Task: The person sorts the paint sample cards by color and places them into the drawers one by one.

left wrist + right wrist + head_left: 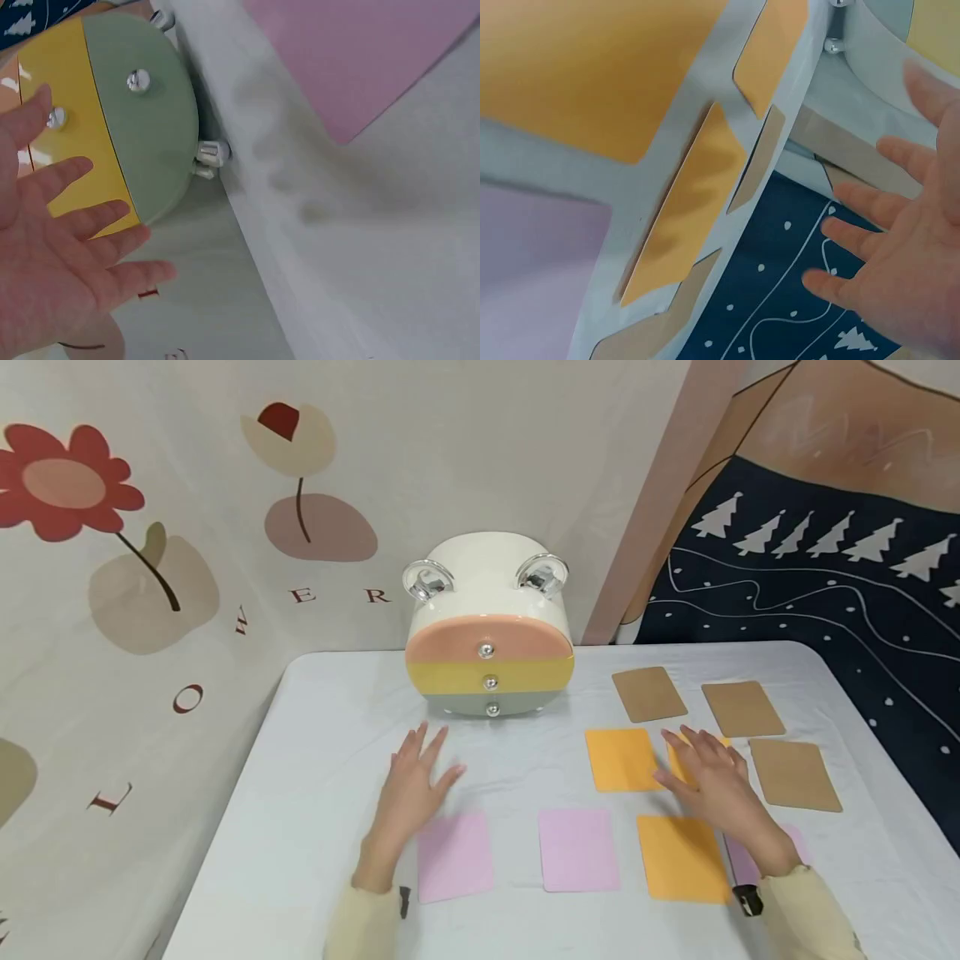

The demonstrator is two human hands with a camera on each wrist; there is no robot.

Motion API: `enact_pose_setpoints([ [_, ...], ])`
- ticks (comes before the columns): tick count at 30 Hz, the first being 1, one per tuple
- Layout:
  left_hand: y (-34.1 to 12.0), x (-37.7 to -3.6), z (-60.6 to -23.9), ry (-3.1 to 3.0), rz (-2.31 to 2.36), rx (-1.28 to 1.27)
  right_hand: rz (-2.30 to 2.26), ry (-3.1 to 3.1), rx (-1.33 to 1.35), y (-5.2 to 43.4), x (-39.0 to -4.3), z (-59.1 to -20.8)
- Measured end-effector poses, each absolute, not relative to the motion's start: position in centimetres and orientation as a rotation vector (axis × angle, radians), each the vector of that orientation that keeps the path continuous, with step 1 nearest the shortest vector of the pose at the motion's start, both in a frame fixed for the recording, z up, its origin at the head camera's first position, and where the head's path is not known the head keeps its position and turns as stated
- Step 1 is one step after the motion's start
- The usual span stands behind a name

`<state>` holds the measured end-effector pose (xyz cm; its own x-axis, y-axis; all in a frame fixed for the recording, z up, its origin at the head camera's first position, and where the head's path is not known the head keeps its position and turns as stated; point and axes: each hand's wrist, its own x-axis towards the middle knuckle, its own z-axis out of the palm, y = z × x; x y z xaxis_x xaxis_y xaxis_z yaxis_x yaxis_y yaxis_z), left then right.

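Home craft corner, flower wall cloth [112,568], clothed table [315,793]

A round-topped white cabinet [487,578] with three curved drawers, peach, yellow and grey-green, each with a small silver knob, stands at the far edge of a table covered in white cloth [315,760]. Two clear ring-shaped handles sit on its top. Three brown cardboard cards [649,694] lie well to its right. Behind hangs a cream backdrop with red and beige flowers [67,485], meeting a dark blue cloth printed with white pine trees [825,585].
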<state>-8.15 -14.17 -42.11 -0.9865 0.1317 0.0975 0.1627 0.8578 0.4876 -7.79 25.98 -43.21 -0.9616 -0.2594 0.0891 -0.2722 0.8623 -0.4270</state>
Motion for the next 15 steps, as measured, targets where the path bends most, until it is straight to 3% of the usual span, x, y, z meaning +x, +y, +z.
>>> enact_pose_setpoints([
  [6,-16.8,-11.7,-40.1,-2.711,-1.211,-0.023,0.915,-2.948,0.424,27.3,-7.4,-43.2],
  [15,-19.2,-17.1,-33.8,-2.510,-1.467,0.216,0.987,-2.948,0.352,28.3,-7.0,-43.9],
])
